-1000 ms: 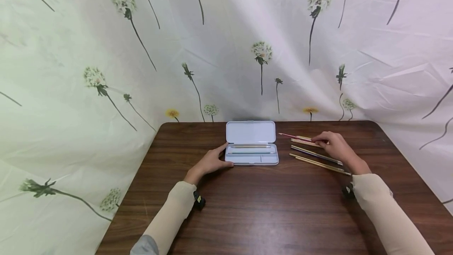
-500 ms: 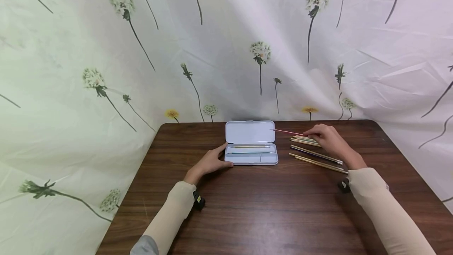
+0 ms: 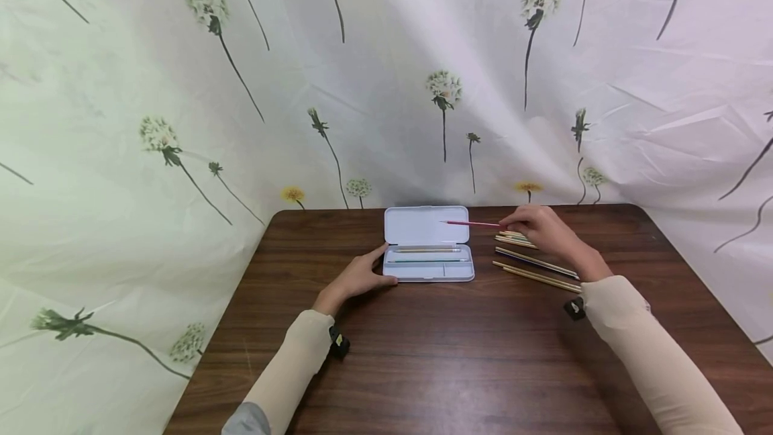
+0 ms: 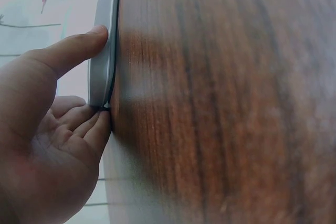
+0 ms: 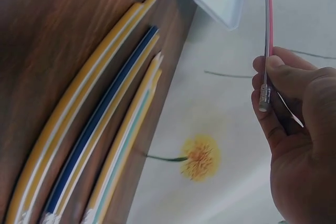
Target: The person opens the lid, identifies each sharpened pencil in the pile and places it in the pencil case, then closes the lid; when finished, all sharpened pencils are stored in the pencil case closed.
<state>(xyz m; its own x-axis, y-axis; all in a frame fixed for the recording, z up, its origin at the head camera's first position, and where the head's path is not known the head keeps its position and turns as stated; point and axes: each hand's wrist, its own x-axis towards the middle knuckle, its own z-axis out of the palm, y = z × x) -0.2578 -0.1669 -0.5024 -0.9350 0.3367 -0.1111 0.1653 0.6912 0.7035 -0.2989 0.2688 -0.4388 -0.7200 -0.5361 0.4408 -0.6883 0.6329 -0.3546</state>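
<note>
My right hand (image 3: 540,228) pinches a red pencil (image 3: 474,223) near its eraser end, between thumb and fingers. The pencil is raised above the table, its tip pointing left in front of the lid. In the right wrist view, the metal band of the pencil (image 5: 268,35) shows below the thumb. My left hand (image 3: 357,274) holds the left end of a white pencil case (image 3: 417,274), thumb on the front side and fingers round the end, as the left wrist view shows. The case lies with its lid (image 3: 426,225) up. Two pencils lie inside, one yellowish (image 3: 427,250) and one greenish (image 3: 427,261).
Right of the case, several pencils lie in small groups on the brown wooden table (image 3: 447,354): yellow pencils (image 3: 537,276), a dark blue pencil (image 3: 534,260) beside a yellow one, and a group with a green one (image 3: 516,240). A flowered cloth (image 3: 374,86) hangs behind.
My right hand has lifted the red pencil from beside the farthest group and carried it left and up, toward the lid. My left hand has stayed on the case.
</note>
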